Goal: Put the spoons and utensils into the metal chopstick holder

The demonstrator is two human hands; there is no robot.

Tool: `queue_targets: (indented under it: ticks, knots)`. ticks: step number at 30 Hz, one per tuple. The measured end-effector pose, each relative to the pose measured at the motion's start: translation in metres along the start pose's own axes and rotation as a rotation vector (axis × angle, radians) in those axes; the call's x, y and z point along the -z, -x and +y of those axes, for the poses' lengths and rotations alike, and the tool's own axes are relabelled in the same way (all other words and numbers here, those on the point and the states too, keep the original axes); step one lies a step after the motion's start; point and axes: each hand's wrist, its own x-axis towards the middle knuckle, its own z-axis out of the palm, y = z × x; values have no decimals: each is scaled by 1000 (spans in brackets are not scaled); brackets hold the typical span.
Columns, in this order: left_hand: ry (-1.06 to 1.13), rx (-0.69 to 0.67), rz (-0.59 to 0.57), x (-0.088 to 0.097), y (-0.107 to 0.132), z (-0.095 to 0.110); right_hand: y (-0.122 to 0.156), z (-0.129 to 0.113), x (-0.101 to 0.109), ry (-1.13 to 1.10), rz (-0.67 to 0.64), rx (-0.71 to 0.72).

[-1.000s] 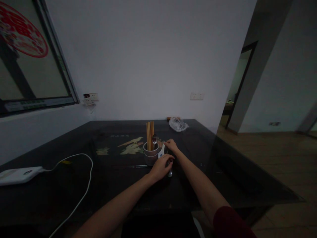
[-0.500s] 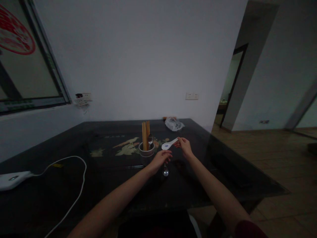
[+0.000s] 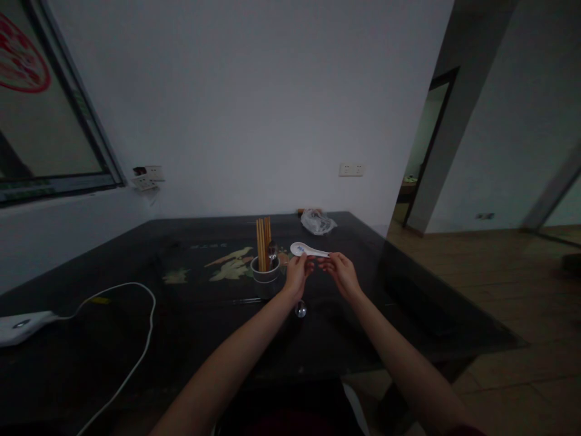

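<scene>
A white ceramic soup spoon [image 3: 313,251] with a blue mark in its bowl is held above the table, its bowl pointing left. My right hand [image 3: 344,274] is closed on the end of its handle. At the underside of the spoon, close to its bowl, the fingers of my left hand [image 3: 298,271] are closed on it. Left of my hands stands a white cup [image 3: 265,275] with several wooden chopsticks [image 3: 261,245] and a metal spoon [image 3: 272,249] upright in it. Another metal spoon [image 3: 300,309] lies below my left wrist, its handle partly hidden.
The dark table [image 3: 190,339] has a painted bird and flowers under its shiny top. A crumpled clear plastic bag [image 3: 318,222] rests at the back edge. On the left lie a white power strip [image 3: 25,326] and its looping white cable [image 3: 152,321]. A thin stick [image 3: 247,301] lies near the cup.
The soup spoon has turned from slanting to nearly level, its bowl swinging up and away. My left hand has moved up to the spoon and closed on it; my right hand keeps hold of the handle.
</scene>
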Motion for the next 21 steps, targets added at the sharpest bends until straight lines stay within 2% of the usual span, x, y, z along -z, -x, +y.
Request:
queue_targets:
  ticks: [5,10,14,17,21]
  knots:
    - [-159,-144,5,2,-6,0,11,-5,7,74,-98,-60]
    - [-356,-323,-123,7,7,13,10,-5,6,96,-93,-47]
    - [-461,-438,-195,18,21,49,8,-3,4,120,-69,-52]
    - [-494,-530,-86,39,21,87,6,-3,-5,205,-137,-35]
    - [-530,-646,76,80,8,126,0,-2,-33,316,-262,15]
